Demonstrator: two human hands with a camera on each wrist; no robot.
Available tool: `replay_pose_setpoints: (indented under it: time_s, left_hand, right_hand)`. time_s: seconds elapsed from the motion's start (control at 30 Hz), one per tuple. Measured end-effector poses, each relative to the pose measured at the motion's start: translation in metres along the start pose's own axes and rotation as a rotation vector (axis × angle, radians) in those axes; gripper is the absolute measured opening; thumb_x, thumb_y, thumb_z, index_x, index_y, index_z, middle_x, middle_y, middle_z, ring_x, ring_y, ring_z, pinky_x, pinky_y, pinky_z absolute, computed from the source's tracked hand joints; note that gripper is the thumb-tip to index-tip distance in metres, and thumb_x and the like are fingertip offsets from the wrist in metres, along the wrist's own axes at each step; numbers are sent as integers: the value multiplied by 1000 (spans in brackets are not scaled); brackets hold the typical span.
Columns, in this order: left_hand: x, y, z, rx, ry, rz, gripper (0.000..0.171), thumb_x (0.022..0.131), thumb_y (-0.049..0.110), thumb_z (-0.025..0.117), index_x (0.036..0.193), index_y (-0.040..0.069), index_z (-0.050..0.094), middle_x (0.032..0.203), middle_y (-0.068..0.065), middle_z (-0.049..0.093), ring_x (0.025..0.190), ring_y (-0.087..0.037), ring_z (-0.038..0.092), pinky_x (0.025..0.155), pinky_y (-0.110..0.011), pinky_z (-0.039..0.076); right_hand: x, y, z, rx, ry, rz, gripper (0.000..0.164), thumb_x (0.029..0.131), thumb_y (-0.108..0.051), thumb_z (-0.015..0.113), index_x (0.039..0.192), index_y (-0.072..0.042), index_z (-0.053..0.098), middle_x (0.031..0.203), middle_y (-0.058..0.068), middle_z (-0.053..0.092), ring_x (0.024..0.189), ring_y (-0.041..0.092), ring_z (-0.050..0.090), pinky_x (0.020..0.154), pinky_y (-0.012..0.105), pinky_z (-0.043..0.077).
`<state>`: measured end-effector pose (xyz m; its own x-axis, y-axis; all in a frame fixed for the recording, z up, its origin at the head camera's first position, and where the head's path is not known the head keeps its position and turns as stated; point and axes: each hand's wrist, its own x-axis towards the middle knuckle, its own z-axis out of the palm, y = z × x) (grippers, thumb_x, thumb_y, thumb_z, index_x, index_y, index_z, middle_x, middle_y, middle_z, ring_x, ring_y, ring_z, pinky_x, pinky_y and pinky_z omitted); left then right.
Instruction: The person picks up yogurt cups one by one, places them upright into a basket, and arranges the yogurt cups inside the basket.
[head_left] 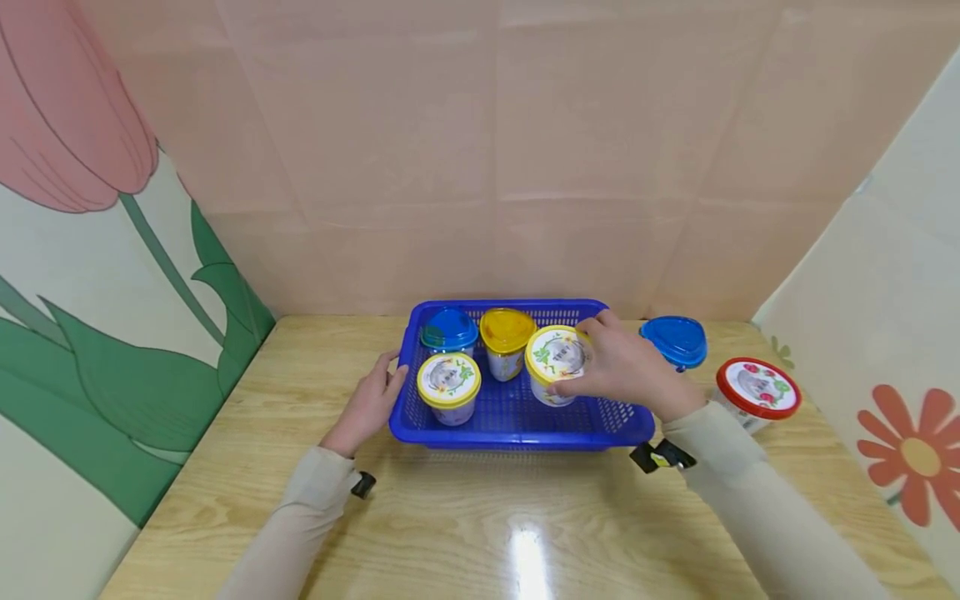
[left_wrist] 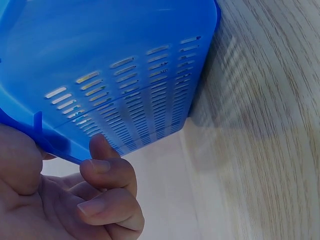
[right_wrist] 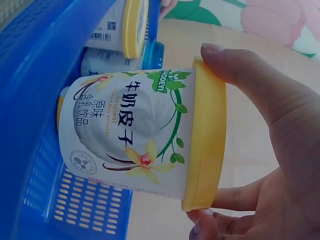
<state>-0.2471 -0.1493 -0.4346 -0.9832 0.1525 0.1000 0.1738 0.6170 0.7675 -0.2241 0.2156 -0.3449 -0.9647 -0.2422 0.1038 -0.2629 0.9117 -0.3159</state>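
Observation:
A blue plastic basket (head_left: 517, 437) with slotted sides stands on the table. My left hand (head_left: 366, 408) grips its left rim; in the left wrist view the thumb and curled fingers (left_wrist: 112, 175) are at that rim. My right hand (head_left: 630, 367) holds a white tub with a yellow lid (head_left: 553, 358) by the lid, over the basket's right part. Its printed side faces the right wrist view, where the tub (right_wrist: 135, 130) looks tilted sideways. Inside the basket are another yellow-lidded tub (head_left: 450, 387), a blue-lidded cup (head_left: 448, 329) and a cup with an orange-yellow lid (head_left: 507, 337).
Right of the basket, a blue-lidded cup (head_left: 675, 340) and a red-lidded tub (head_left: 759, 390) stand on the wooden table (head_left: 450, 525). A beige backdrop (head_left: 495, 167) rises behind. Flower-patterned panels flank the table on both sides.

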Motion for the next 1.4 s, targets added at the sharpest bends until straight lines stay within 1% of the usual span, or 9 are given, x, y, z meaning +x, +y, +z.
replay_pose_setpoints:
  time_s: [0.13, 0.3, 0.4, 0.57, 0.67, 0.93, 1.1, 1.23, 1.4]
  left_hand:
    - [0, 0, 0, 8, 12, 12, 48, 109, 29, 41, 148, 1, 39, 85, -11, 65, 71, -18, 62, 65, -33, 51]
    - [0, 1, 0, 7, 3, 7, 48, 109, 29, 41, 149, 1, 38, 86, -11, 65, 71, -18, 62, 65, -33, 51]
    - [0, 1, 0, -4, -4, 4, 49, 109, 29, 40, 149, 1, 37, 87, -12, 65, 70, -18, 62, 65, -33, 51]
    - [-1, 1, 0, -1, -5, 2, 49, 109, 29, 41, 149, 1, 38, 86, -11, 65, 70, -18, 62, 64, -32, 51]
    - [-1, 0, 0, 3, -2, 3, 49, 109, 30, 41, 149, 1, 38, 86, -11, 64, 71, -18, 62, 65, -33, 51]
    - [0, 0, 0, 26, 7, 18, 49, 109, 30, 40, 149, 1, 38, 87, -11, 65, 72, -19, 62, 66, -34, 51]
    - [1, 0, 1, 41, 20, 29, 49, 109, 29, 41, 148, 0, 39, 86, -11, 64, 71, -19, 61, 66, -35, 51]
    - [0, 1, 0, 36, 20, 21, 49, 109, 29, 41, 148, 0, 39, 86, -11, 64, 71, -19, 61, 67, -35, 51]
    - [0, 1, 0, 20, 13, 18, 49, 109, 29, 41, 148, 0, 39, 85, -11, 65, 70, -18, 62, 66, -34, 52]
  right_hand:
    - [2, -4, 4, 1, -12, -14, 102, 60, -70, 84, 129, 1, 58, 115, 15, 53, 87, 28, 58, 73, 43, 55]
    - [4, -8, 10, 0, -1, -23, 100, 58, -70, 84, 127, -2, 61, 111, 13, 53, 82, 25, 56, 62, 37, 51]
    - [5, -11, 13, -15, -5, -13, 103, 57, -73, 84, 128, -2, 61, 111, 12, 54, 84, 26, 56, 64, 37, 51]
    - [7, -15, 18, -27, -27, -3, 107, 56, -75, 82, 131, -3, 59, 117, 12, 56, 94, 27, 56, 76, 46, 54]
    - [8, -16, 21, -8, -28, -15, 105, 56, -75, 82, 130, -3, 60, 117, 12, 56, 96, 27, 56, 80, 48, 53]
    - [12, -21, 29, 16, -47, -40, 100, 57, -71, 85, 127, -3, 60, 114, 11, 55, 91, 25, 56, 79, 44, 53]
    - [14, -25, 34, 4, -73, -47, 98, 57, -72, 84, 124, -4, 61, 109, 9, 55, 85, 23, 56, 73, 40, 53]
    - [14, -28, 37, 8, -107, -38, 96, 58, -70, 85, 124, -5, 61, 107, 8, 53, 81, 22, 55, 68, 37, 51]
    - [14, -30, 42, 8, -139, -33, 98, 58, -70, 85, 127, -6, 59, 107, 8, 53, 80, 22, 55, 67, 37, 50]
